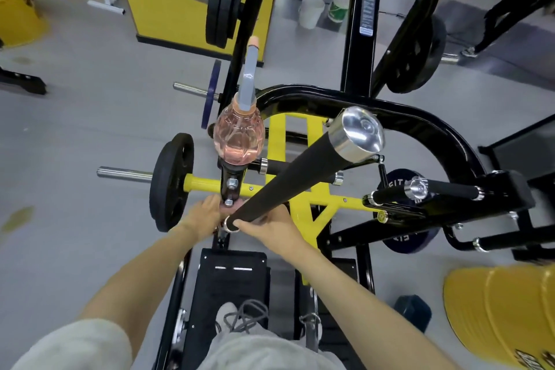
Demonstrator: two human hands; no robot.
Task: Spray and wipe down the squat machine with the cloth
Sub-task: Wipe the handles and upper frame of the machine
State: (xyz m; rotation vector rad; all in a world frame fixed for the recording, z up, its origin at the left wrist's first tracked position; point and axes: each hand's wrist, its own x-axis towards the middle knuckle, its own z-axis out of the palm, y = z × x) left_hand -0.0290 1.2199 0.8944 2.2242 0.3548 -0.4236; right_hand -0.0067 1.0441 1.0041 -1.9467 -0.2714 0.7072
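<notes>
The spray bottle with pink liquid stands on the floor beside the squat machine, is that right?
Not quite. In the head view the spray bottle with pink liquid sits on top of a black post of the squat machine, not on the floor.

Yellow drums (495,309) stand on the grey floor (90,117).

Light grey short sleeve (81,345) at the near left, soft fabric, plain, no print showing. Both forearms bare, running out to a bare left hand (204,213) and bare right hand (270,227). Down below, a leg garment (264,351) in the same light grey; shorts or trousers, can't tell. And one shoe (226,314), pale off-white toe, criss-crossed with dark grey laces (249,314).
</notes>
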